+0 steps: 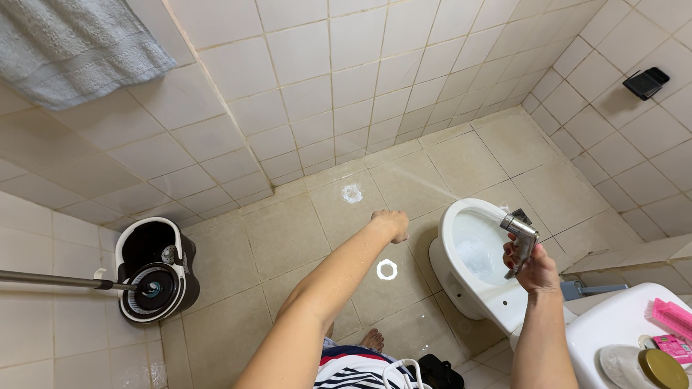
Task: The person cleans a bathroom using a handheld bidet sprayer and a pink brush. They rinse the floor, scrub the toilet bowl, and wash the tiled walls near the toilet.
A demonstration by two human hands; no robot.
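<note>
two hands in view: both belong to the person wearing the camera, both stretched out over a wet beige tiled floor (288,238).
white ceramic toilet bowl (468,252): largest fixture near the hands; open, water inside, standing below the right hand; its rear is cut off by the forearm and by the white basin edge (613,324).
black and white spin mop bucket (155,270): well apart at the left wall, a grey metal mop handle (50,279) running out of frame.
right hand (532,268): fingers wrapped tight round the grip of the sprayer, raised beside the bowl rim; whether the thumb bears on the trigger cannot be told.
left hand (391,223): curled into a loose fist, knuckles toward the far wall; whether it holds anything cannot be made out.
chrome metal handheld bidet sprayer (520,232): in the right hand, nozzle aimed left across the floor, a thin jet leaving it.
handling judgement: rigid, light, smooth and likely slippery when wet; best gripped round the narrow handle below the head, as it is now.
hidden: the sprayer hose is not visible; the floor drain is hard to tell from two bright ring-shaped reflections.
cut off: grey towel (72,50) at top left, pink items on the basin at lower right.
</note>
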